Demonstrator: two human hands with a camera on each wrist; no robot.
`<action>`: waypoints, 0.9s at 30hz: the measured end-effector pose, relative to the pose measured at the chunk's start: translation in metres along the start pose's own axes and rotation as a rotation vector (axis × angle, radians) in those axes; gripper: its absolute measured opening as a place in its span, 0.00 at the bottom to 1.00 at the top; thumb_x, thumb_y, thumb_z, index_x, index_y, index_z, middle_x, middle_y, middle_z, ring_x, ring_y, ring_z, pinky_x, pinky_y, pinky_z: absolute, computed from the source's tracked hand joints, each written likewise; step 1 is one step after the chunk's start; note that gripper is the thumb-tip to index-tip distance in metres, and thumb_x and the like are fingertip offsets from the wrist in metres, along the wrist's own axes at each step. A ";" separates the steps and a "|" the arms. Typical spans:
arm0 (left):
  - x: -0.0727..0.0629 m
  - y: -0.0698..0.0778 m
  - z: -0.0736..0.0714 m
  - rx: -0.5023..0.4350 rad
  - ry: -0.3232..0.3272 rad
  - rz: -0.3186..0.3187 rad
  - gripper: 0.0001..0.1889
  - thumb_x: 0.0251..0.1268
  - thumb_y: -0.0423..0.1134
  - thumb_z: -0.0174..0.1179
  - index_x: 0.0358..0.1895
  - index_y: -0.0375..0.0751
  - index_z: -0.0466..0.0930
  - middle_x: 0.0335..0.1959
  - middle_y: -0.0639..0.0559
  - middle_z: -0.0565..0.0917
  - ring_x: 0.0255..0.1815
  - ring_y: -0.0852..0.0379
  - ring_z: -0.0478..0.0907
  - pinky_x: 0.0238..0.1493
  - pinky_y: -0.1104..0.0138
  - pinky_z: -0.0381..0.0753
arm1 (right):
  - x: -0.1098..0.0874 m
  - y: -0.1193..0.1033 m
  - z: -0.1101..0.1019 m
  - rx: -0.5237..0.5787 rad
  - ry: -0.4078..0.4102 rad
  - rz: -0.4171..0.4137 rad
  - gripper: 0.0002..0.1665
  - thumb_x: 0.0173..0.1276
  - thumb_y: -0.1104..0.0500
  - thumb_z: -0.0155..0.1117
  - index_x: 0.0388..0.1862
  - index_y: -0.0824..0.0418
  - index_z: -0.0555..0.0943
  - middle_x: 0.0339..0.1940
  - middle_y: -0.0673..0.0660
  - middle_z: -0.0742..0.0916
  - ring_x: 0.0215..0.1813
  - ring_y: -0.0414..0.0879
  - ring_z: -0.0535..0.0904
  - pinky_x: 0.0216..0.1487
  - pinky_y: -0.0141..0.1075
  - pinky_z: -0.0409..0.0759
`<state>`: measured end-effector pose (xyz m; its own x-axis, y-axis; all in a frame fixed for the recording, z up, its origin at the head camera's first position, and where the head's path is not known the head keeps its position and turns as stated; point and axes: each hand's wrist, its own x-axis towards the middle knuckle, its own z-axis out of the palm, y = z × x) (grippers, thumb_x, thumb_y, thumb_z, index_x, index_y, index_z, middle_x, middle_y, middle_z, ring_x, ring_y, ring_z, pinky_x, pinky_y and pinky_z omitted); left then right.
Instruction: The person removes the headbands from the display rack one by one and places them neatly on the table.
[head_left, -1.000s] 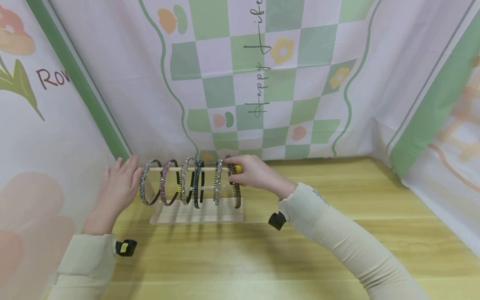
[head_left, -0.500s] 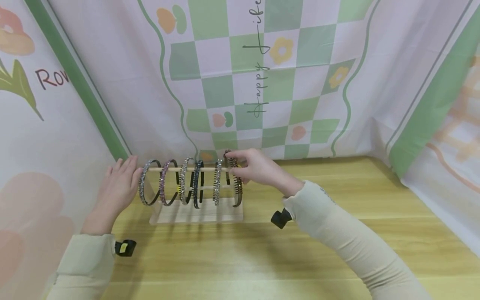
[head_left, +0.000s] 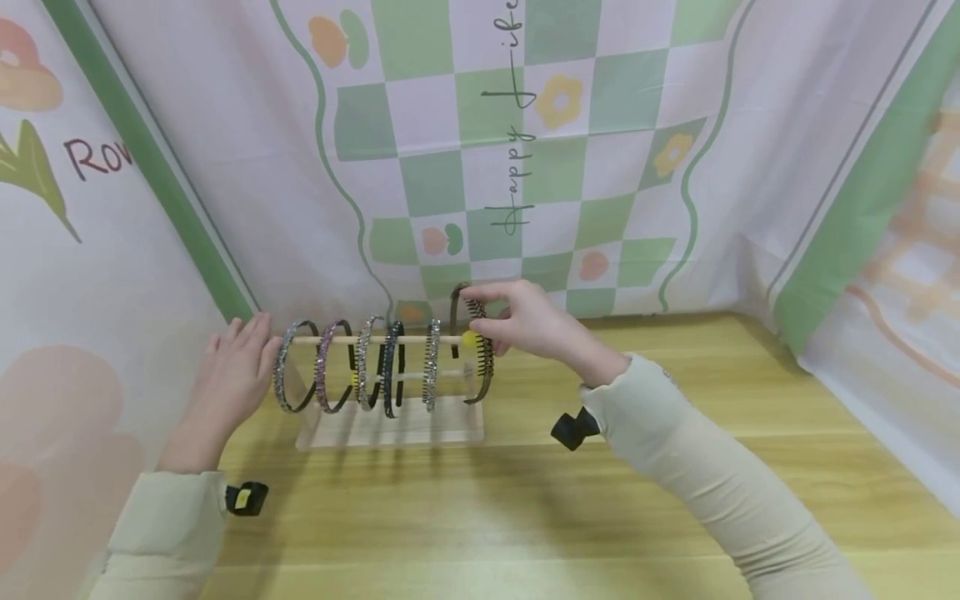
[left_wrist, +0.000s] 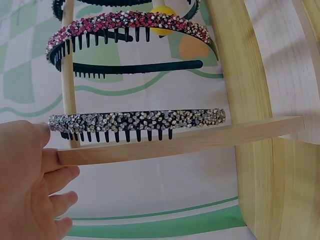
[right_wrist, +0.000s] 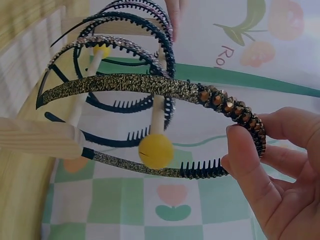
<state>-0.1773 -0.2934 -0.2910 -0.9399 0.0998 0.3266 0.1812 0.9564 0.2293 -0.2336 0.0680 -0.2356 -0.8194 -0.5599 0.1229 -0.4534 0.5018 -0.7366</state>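
Head cam: overhead, fwd/down, widest; rack (head_left: 393, 427) ctr-left. L wrist: close-up, rolled, tabletop (left_wrist: 280, 205) frame R, backdrop (left_wrist: 165, 185) behind. R wrist: close, rolled opp. way, tabletop frame L, looks along rod (right_wrist: 158, 116) from yellow ball (right_wrist: 156, 151) end; L hand (right_wrist: 173, 19) top ctr. Wrist cams both get headbands (left_wrist: 137, 120).

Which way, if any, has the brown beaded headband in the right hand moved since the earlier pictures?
Yes: in the head view, the brown beaded headband has moved up and slightly rightward, judged against the pale wooden upper rod.
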 end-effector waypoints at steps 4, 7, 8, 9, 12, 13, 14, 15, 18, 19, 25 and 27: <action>0.000 -0.001 0.000 -0.004 0.001 0.004 0.30 0.76 0.47 0.27 0.68 0.25 0.46 0.67 0.27 0.51 0.67 0.29 0.40 0.65 0.44 0.28 | -0.004 0.001 -0.006 0.011 0.028 0.001 0.28 0.65 0.58 0.60 0.65 0.54 0.70 0.64 0.57 0.72 0.25 0.49 0.82 0.29 0.38 0.81; 0.000 -0.001 0.000 -0.007 0.003 0.008 0.30 0.76 0.48 0.27 0.68 0.25 0.47 0.67 0.27 0.51 0.67 0.28 0.40 0.65 0.44 0.28 | -0.006 0.003 -0.011 0.032 0.042 0.000 0.28 0.65 0.59 0.60 0.65 0.54 0.70 0.63 0.57 0.73 0.26 0.49 0.82 0.29 0.39 0.81; 0.000 -0.001 0.000 -0.009 0.005 0.009 0.30 0.76 0.48 0.27 0.68 0.24 0.47 0.67 0.27 0.51 0.67 0.28 0.40 0.65 0.44 0.28 | -0.006 0.004 -0.012 0.039 0.048 0.000 0.28 0.65 0.59 0.60 0.65 0.55 0.70 0.63 0.57 0.73 0.26 0.49 0.82 0.30 0.39 0.82; -0.001 -0.001 0.000 -0.010 0.007 0.011 0.30 0.76 0.48 0.27 0.68 0.24 0.47 0.67 0.27 0.51 0.67 0.28 0.40 0.65 0.43 0.28 | -0.007 0.005 -0.014 0.046 0.052 -0.001 0.28 0.65 0.59 0.60 0.65 0.55 0.70 0.63 0.58 0.73 0.26 0.50 0.82 0.30 0.39 0.82; -0.001 -0.001 0.000 -0.017 0.006 0.011 0.30 0.76 0.48 0.27 0.68 0.25 0.47 0.67 0.27 0.51 0.67 0.28 0.40 0.65 0.44 0.28 | -0.008 0.007 -0.018 0.058 0.065 -0.001 0.27 0.66 0.60 0.60 0.65 0.56 0.70 0.63 0.58 0.72 0.26 0.49 0.82 0.31 0.40 0.82; -0.001 -0.001 0.000 -0.018 0.007 0.012 0.30 0.76 0.48 0.27 0.68 0.25 0.47 0.67 0.27 0.51 0.67 0.28 0.40 0.65 0.44 0.28 | -0.009 0.008 -0.019 0.057 0.069 0.001 0.27 0.66 0.60 0.60 0.65 0.56 0.70 0.63 0.58 0.72 0.26 0.50 0.82 0.32 0.40 0.82; -0.001 -0.001 0.000 -0.019 0.008 0.012 0.30 0.76 0.48 0.27 0.68 0.25 0.47 0.67 0.26 0.51 0.67 0.28 0.40 0.65 0.43 0.28 | -0.009 0.009 -0.020 0.056 0.071 0.002 0.27 0.66 0.60 0.59 0.65 0.57 0.70 0.63 0.59 0.72 0.26 0.50 0.82 0.31 0.39 0.82; -0.001 -0.001 0.000 -0.016 0.009 0.015 0.30 0.76 0.48 0.27 0.68 0.24 0.47 0.67 0.26 0.52 0.67 0.28 0.40 0.65 0.43 0.28 | -0.010 0.009 -0.020 0.058 0.072 0.003 0.27 0.66 0.60 0.59 0.65 0.57 0.70 0.63 0.59 0.72 0.26 0.51 0.82 0.31 0.39 0.82; -0.001 -0.001 0.000 -0.009 0.010 0.022 0.30 0.76 0.48 0.27 0.68 0.24 0.47 0.66 0.26 0.52 0.67 0.27 0.41 0.65 0.42 0.30 | -0.011 0.012 -0.022 0.056 0.079 0.007 0.27 0.66 0.61 0.59 0.64 0.58 0.70 0.63 0.61 0.72 0.26 0.51 0.82 0.31 0.38 0.82; -0.002 -0.001 0.000 -0.006 0.009 0.023 0.30 0.76 0.48 0.27 0.68 0.24 0.47 0.66 0.26 0.52 0.67 0.27 0.42 0.65 0.42 0.30 | -0.011 0.012 -0.022 0.055 0.081 0.009 0.27 0.66 0.61 0.59 0.64 0.59 0.70 0.63 0.61 0.72 0.26 0.51 0.82 0.30 0.39 0.82; -0.002 -0.002 -0.001 -0.002 0.006 0.027 0.31 0.76 0.48 0.27 0.68 0.23 0.47 0.66 0.25 0.52 0.66 0.27 0.42 0.65 0.42 0.30 | -0.011 0.023 -0.023 0.055 0.097 0.034 0.27 0.66 0.62 0.58 0.64 0.60 0.69 0.63 0.62 0.71 0.26 0.49 0.82 0.30 0.39 0.82; -0.002 -0.001 -0.001 -0.002 0.004 0.025 0.31 0.76 0.48 0.26 0.68 0.24 0.47 0.66 0.25 0.52 0.67 0.27 0.42 0.65 0.42 0.30 | -0.010 0.027 -0.024 0.054 0.102 0.038 0.27 0.66 0.62 0.58 0.64 0.60 0.69 0.63 0.62 0.71 0.27 0.48 0.82 0.30 0.38 0.82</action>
<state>-0.1753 -0.2951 -0.2908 -0.9339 0.1226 0.3360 0.2053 0.9530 0.2229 -0.2459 0.1030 -0.2407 -0.8683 -0.4697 0.1597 -0.4043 0.4834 -0.7765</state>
